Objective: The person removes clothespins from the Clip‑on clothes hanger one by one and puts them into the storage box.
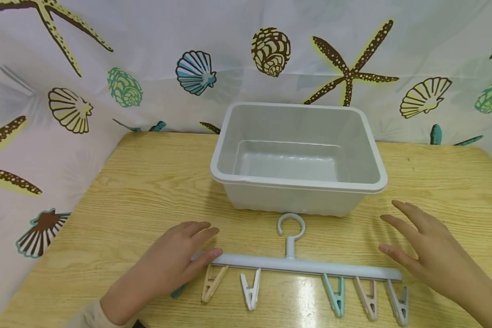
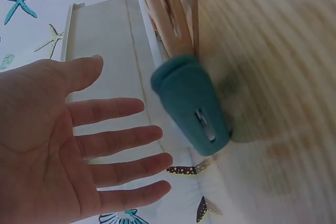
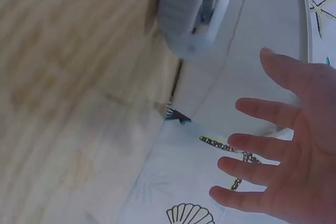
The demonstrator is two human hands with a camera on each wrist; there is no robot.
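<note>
A pale grey-blue clip hanger lies on the wooden table, its hook pointing toward the bin. Along its bar hang several clothes pegs: a tan one, a white one, a teal one, a pinkish one and a grey one. Another teal peg is at the left end, mostly hidden by the hand in the head view. My left hand hovers over that end, fingers spread and holding nothing. My right hand is spread just beyond the right end, also holding nothing.
Behind the hanger stands a light grey plastic bin with nothing inside. A white cloth printed with shells and starfish rises behind the table and along its left side.
</note>
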